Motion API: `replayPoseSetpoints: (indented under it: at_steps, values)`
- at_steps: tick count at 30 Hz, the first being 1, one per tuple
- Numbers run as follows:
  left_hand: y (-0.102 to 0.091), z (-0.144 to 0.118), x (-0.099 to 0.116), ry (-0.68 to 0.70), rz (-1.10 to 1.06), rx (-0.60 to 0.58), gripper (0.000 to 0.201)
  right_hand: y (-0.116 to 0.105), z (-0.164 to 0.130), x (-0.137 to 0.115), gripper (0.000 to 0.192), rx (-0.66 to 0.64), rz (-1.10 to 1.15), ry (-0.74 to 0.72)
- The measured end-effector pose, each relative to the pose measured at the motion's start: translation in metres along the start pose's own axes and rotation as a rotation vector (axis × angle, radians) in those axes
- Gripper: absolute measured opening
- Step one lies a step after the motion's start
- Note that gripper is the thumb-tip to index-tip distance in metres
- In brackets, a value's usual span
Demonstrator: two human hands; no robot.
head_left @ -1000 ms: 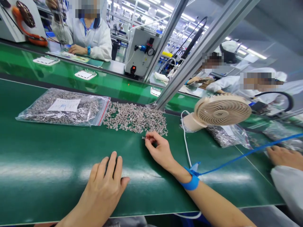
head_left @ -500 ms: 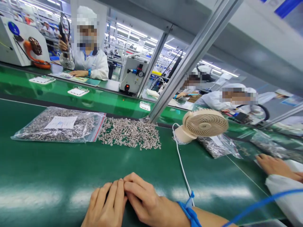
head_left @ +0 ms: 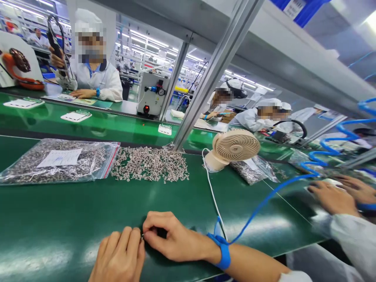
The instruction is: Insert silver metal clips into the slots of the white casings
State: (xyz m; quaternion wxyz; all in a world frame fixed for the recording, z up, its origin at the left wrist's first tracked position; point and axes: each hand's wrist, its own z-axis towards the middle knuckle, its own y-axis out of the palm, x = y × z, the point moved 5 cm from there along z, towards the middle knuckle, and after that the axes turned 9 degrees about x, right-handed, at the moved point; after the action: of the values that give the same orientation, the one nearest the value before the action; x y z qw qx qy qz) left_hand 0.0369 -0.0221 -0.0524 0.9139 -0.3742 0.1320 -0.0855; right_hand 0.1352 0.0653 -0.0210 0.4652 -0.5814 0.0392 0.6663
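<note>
- The right hand (head_left: 176,241) is above the desk (head_left: 73,207), near its front edge; the tips of its thumb and forefinger meet in a pinch.
- In this pinch there is a small metal part (head_left: 142,237), of which only a little bit is visible, exactly between the two hands.
- The left hand (head_left: 117,258) is just beside, with its back upward and its fingers (head_left: 125,237) close together and bent; its thumb is hidden, so I cannot tell whether it also grips the part.
- A blue wrist strap (head_left: 225,252) goes around the right wrist, and a blue cord (head_left: 264,197) leads from it to the right.
- Farther on the desk, well apart from both hands, lies a loose pile of metal parts (head_left: 149,164).
- To the left of the pile is a clear plastic bag (head_left: 91,168), filled with similar parts and carrying a white label (head_left: 60,157).
- To the right of the pile stands a beige fan (head_left: 236,147) with a white cable (head_left: 214,197).
- At the far right, a co-worker's hands (head_left: 335,196) are over the same desk.
</note>
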Motion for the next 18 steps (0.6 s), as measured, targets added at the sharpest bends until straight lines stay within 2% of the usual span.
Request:
replayPoseSetpoints:
  at_steps: [5,9,14,18]
  values:
    - [-0.006,0.012,0.001,-0.029,-0.025,0.063,0.016,0.0,0.003,0.02,0.018,-0.04,0.303,0.294]
    - [-0.011,0.025,0.005,-0.209,-0.144,0.069,0.02,0.0,0.0,0.033,0.026,-0.016,0.574,0.533]
    - [-0.012,0.034,0.006,-0.474,-0.387,0.041,0.018,-0.003,-0.002,0.033,0.023,0.007,0.776,0.658]
    - [-0.011,0.036,0.005,-0.529,-0.474,0.016,0.021,-0.005,-0.004,0.031,0.018,-0.008,0.849,0.706]
